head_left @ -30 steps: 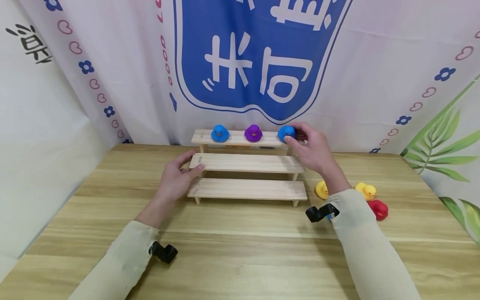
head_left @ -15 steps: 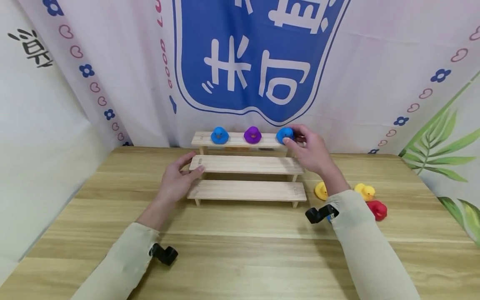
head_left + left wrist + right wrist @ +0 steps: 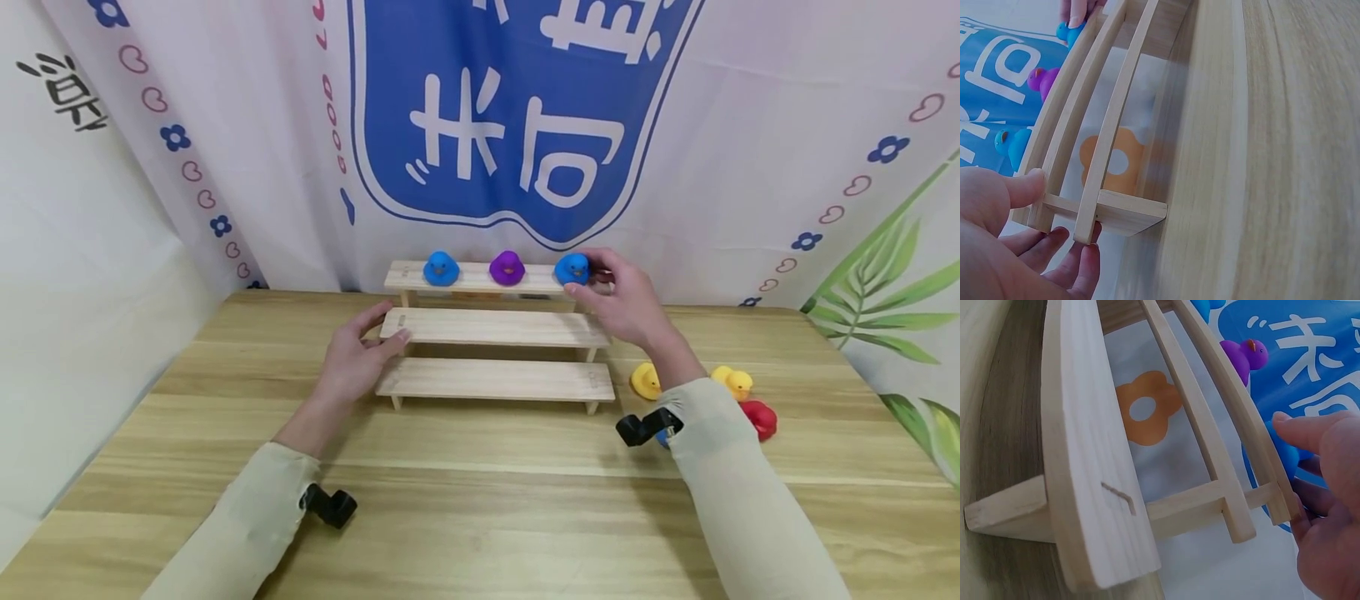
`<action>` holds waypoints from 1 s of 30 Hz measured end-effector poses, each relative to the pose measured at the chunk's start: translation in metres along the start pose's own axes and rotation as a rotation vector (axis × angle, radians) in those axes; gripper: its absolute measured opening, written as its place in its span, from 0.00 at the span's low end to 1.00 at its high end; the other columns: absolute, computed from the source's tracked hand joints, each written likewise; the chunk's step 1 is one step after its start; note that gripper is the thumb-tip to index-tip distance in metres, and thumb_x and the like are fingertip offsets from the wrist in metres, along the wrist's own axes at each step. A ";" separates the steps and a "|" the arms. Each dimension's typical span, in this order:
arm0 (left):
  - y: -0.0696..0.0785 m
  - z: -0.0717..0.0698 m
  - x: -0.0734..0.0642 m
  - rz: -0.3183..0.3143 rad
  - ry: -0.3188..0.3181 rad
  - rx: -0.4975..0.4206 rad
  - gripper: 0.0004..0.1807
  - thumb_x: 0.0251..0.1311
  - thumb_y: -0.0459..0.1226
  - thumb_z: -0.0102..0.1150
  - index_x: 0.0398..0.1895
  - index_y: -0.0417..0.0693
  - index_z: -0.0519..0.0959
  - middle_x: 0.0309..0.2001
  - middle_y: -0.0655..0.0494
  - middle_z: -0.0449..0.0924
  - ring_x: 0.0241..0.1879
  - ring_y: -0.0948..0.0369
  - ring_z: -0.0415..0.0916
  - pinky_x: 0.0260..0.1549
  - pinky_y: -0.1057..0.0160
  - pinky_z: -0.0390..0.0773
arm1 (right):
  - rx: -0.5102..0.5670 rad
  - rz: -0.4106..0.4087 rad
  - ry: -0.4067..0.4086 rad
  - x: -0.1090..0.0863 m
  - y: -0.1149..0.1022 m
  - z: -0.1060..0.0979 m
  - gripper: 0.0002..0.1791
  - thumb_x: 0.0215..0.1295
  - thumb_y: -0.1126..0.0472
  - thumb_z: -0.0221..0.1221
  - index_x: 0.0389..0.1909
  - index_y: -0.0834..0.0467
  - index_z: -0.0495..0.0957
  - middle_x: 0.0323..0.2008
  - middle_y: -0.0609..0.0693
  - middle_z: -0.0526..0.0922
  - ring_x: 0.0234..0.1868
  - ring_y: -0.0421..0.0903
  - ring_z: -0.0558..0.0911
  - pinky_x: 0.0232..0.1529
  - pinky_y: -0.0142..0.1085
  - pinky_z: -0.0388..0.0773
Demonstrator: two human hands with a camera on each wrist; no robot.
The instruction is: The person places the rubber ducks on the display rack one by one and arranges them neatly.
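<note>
A three-tier wooden stand [image 3: 495, 379] has two blue rubber ducks and a purple one along its top plank. My left hand [image 3: 352, 358] grips the stand's left end, thumb [image 3: 1025, 189] on a plank and fingers curled beneath. At the top plank's right end, my right hand [image 3: 622, 300] holds the right blue duck [image 3: 573, 268], with the thumb [image 3: 1300, 430] at its front and the fingers partly hidden behind it. The purple duck [image 3: 507, 267] sits mid-plank, and the other blue duck [image 3: 441, 268] stands toward the left.
Right of the stand, partly behind my right forearm, lie two yellow ducks [image 3: 731, 382], a red duck [image 3: 761, 419] and a mostly hidden blue thing [image 3: 663, 437]. They rest on the wooden table [image 3: 480, 517]. A printed curtain [image 3: 300, 150] hangs close behind the stand.
My right thumb has slipped a little lower on the right blue duck, uncovering more of its face. The left hand keeps its hold on the stand.
</note>
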State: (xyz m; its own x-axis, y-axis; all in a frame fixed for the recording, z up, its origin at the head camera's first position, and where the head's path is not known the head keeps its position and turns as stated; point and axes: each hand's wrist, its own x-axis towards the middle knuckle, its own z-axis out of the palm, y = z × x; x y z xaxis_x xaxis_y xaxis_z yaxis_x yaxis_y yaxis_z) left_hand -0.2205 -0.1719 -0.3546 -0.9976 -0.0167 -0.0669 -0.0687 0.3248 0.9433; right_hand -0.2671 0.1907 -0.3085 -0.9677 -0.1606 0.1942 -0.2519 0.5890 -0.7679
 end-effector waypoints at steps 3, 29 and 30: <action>0.001 0.000 0.000 -0.002 0.001 -0.001 0.38 0.66 0.46 0.62 0.76 0.59 0.59 0.75 0.54 0.59 0.55 0.53 0.77 0.42 0.68 0.81 | 0.001 0.010 -0.021 0.000 0.000 -0.004 0.34 0.65 0.49 0.64 0.70 0.49 0.65 0.67 0.52 0.70 0.66 0.54 0.69 0.67 0.52 0.70; 0.005 0.000 -0.003 -0.026 -0.001 0.008 0.38 0.66 0.47 0.61 0.77 0.60 0.58 0.75 0.54 0.59 0.56 0.54 0.76 0.43 0.69 0.81 | 0.071 0.006 0.013 -0.032 0.015 -0.040 0.34 0.62 0.51 0.67 0.68 0.49 0.67 0.63 0.49 0.74 0.63 0.49 0.75 0.64 0.44 0.74; 0.005 0.000 -0.003 -0.023 -0.002 0.007 0.37 0.66 0.47 0.61 0.77 0.60 0.58 0.75 0.54 0.59 0.56 0.54 0.76 0.43 0.69 0.81 | 0.064 0.007 0.019 -0.034 0.016 -0.042 0.34 0.62 0.50 0.67 0.68 0.49 0.67 0.63 0.48 0.74 0.63 0.48 0.75 0.63 0.43 0.74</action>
State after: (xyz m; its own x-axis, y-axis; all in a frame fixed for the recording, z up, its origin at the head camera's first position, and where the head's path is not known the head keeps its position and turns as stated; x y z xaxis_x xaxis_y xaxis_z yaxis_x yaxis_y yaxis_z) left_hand -0.2183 -0.1701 -0.3500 -0.9958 -0.0227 -0.0887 -0.0912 0.3314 0.9391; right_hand -0.2386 0.2390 -0.3019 -0.9696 -0.1409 0.2000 -0.2445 0.5381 -0.8066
